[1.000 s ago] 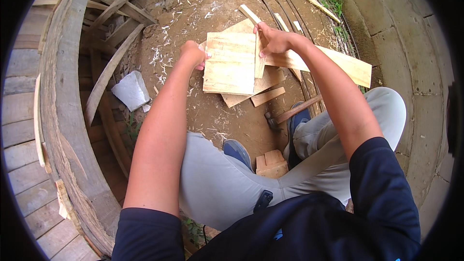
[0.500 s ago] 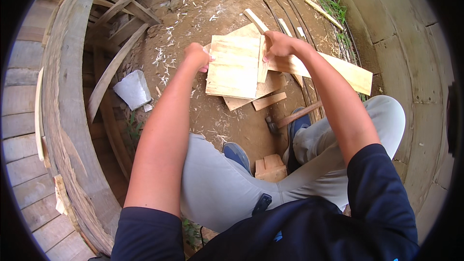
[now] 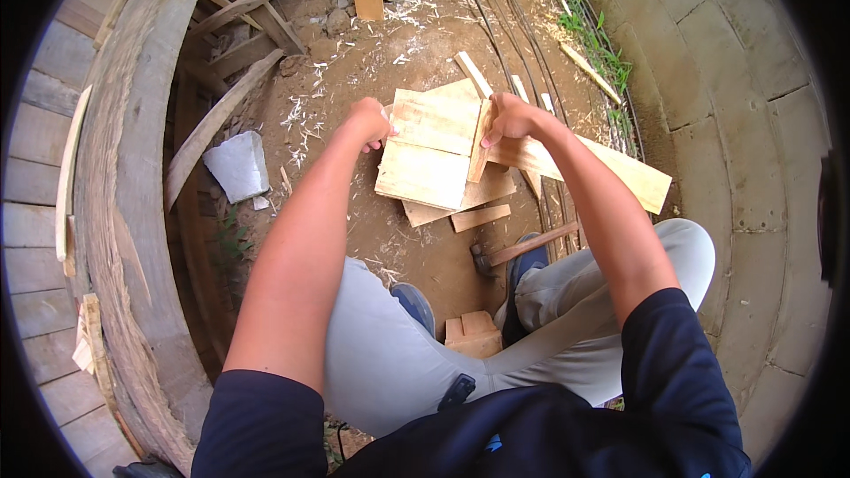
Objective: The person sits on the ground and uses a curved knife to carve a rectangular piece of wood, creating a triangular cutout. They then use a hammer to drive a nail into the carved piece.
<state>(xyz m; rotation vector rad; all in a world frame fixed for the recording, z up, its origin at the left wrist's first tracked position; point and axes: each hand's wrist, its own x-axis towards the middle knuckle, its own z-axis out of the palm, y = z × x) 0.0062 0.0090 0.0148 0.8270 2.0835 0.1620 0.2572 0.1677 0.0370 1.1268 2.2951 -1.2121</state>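
A square pale wooden panel [image 3: 423, 159] with a seam across it rests on other boards over the dirt. At its left edge, my left hand [image 3: 365, 124] is closed with the fingertips gripping the panel's side. My right hand [image 3: 510, 119] pinches a narrow wooden strip [image 3: 480, 149] that stands along the panel's right edge. Beneath the panel, a wider board [image 3: 491, 188] sticks out. A long plank [image 3: 620, 173] extends to the right under my right forearm. Closer to me, a hammer [image 3: 537, 242] with a wooden handle leans by my right shoe.
A small wood offcut [image 3: 481, 218] lies below the boards. A pale stone block [image 3: 237, 166] sits at left, beside a heavy weathered beam [image 3: 146, 168]. Wood blocks [image 3: 474, 335] lie between my feet. Dark cables [image 3: 531, 31] run along the ground near the block wall [image 3: 735, 142].
The view has shifted, so the ground and boards appear lower. Both hands keep their hold on the panel and the strip, and the strip looks slightly more tilted.
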